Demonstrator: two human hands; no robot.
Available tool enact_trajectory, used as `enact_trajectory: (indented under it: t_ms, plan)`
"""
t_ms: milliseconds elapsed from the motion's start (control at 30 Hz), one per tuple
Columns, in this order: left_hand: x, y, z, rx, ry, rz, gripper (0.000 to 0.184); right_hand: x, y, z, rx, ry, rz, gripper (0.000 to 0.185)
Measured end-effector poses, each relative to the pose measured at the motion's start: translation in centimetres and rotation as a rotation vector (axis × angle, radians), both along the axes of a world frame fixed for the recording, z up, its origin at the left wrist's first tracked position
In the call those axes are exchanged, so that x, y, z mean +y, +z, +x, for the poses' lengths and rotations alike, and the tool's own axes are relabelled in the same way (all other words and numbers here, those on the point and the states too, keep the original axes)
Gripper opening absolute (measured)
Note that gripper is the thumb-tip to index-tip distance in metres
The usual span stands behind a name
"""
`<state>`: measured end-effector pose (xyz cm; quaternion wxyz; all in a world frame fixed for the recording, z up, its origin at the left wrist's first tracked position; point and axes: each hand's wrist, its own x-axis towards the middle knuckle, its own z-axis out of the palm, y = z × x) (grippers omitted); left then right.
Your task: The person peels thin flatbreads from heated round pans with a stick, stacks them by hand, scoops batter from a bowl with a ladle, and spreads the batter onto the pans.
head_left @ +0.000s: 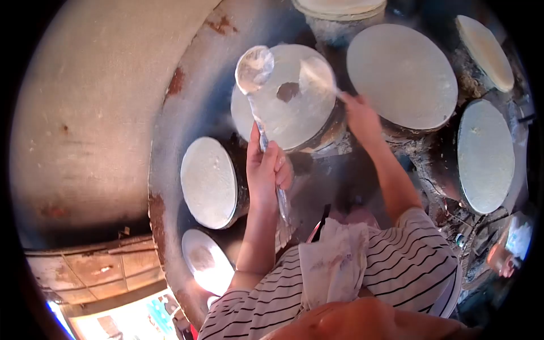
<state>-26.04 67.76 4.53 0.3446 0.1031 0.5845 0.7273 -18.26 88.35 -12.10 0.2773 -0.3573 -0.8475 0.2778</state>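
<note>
My left hand (269, 167) is closed around the handle of a ladle (254, 69), whose bowl is smeared with white and held up over the left edge of a round plate. That plate (294, 122) is coated in a pale white layer with a brown bare patch near its middle. In my right hand (361, 116) is the handle of a flat pale tool (317, 75), blurred by motion, over the plate's upper right part. Whether the tool touches the coating cannot be told.
More round white-topped plates stand around: a large one (402, 76) to the right, others at far right (485, 156), upper right (485, 52), top (343, 8) and left (208, 182). A shiny round pan (207, 262) sits lower left. A beige wall (96, 124) rises at left.
</note>
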Motion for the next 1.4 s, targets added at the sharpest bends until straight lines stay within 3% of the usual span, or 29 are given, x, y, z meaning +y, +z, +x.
enact_trajectory:
  t_ms: [133, 200, 267, 333, 367, 467, 500, 567, 667, 767, 833, 900, 933, 1000, 1033, 1133, 1200, 1267, 1300, 1333, 1367, 1400]
  plan:
    - [1.4, -0.8, -2.9, 0.011, -0.026, -0.123, 0.047, -1.7, -2.9, -0.2, -0.031, -0.019, 0.031, 0.034]
    - [4.4, -1.9, -4.4, -0.153, -0.018, 0.012, 0.039, -2.0, -2.3, -4.0, -0.136, 0.127, 0.085, 0.033]
    - [5.9, -2.9, -6.2, -0.370, -0.121, 0.266, 0.035, -1.3, -0.7, -4.7, -0.050, 0.166, 0.134, 0.033]
    - [3.7, -2.9, -8.8, -0.695, -0.316, 0.545, 0.034, -0.2, -0.7, -0.7, -0.003, -0.025, 0.141, 0.033]
    - [2.3, -1.9, -9.2, -0.878, -0.335, 0.619, 0.030, 0.0, -0.8, 2.1, -0.127, -0.098, 0.009, 0.033]
    - [1.0, -0.5, -9.5, -0.836, -0.266, 0.587, 0.024, -3.4, -2.9, 3.9, 0.007, 0.029, 0.178, 0.035]
    - [1.4, -0.6, -9.5, -0.887, -0.201, 0.576, 0.012, -4.6, -3.8, 2.8, 0.007, 0.050, 0.052, 0.036]
    - [2.1, -1.6, -9.5, -0.979, -0.073, 0.548, 0.028, -4.5, -2.7, 1.0, 0.012, 0.122, 0.015, 0.036]
    - [0.7, -2.6, -10.6, -1.404, -0.111, 0.603, 0.030, -1.1, -1.3, 0.0, -0.003, 0.071, 0.012, 0.033]
    - [1.4, -4.2, -11.1, -1.299, -0.116, 0.528, 0.029, 1.7, -1.4, -0.3, -0.150, 0.154, 0.075, 0.035]
    - [3.3, -5.5, -11.3, -1.055, -0.203, 0.514, 0.027, 1.5, -0.7, -0.6, -0.213, 0.311, 0.148, 0.036]
    - [2.3, -5.5, -10.1, -0.788, -0.100, 0.430, 0.026, 0.1, -0.4, 0.2, -0.197, 0.389, 0.225, 0.033]
    - [3.5, -4.8, -9.9, -0.651, -0.042, 0.338, 0.027, -0.5, 1.4, 1.6, -0.147, 0.336, 0.078, 0.032]
    - [3.8, -5.9, -12.4, -1.122, -0.137, 0.449, 0.024, -1.8, 0.1, 4.2, -0.015, 0.108, -0.063, 0.031]
    - [4.0, -6.7, -12.5, -1.033, -0.113, 0.440, 0.023, -2.4, -2.8, 5.3, 0.134, -0.032, 0.075, 0.030]
    - [3.8, -9.6, -10.4, -0.862, 0.050, 0.379, 0.019, -8.3, -1.2, 5.8, 0.049, -0.040, -0.727, 0.028]
    - [4.3, -10.8, -7.1, -0.769, 0.180, 0.336, 0.018, -10.8, -0.7, 3.6, 0.150, -0.009, -0.981, 0.027]
    - [5.5, -10.3, -3.2, -0.634, 0.300, 0.297, 0.019, -10.6, -0.4, 2.0, 0.088, 0.124, -0.891, 0.027]
    - [6.4, -11.4, -3.0, -0.689, 0.323, 0.423, 0.017, -9.5, -0.2, 0.7, 0.072, 0.197, -0.830, 0.026]
    - [7.0, -12.5, -3.1, -0.742, 0.350, 0.555, 0.017, -8.5, -0.6, 0.0, 0.119, 0.255, -0.568, 0.026]
    - [6.6, -11.7, -3.1, -1.107, 0.207, 0.938, 0.019, -7.5, -1.2, -0.2, 0.174, 0.314, -0.306, 0.026]
    - [5.9, -10.8, -2.8, -1.222, 0.217, 1.113, 0.019, -6.6, -1.5, 0.3, 0.225, 0.367, -0.051, 0.026]
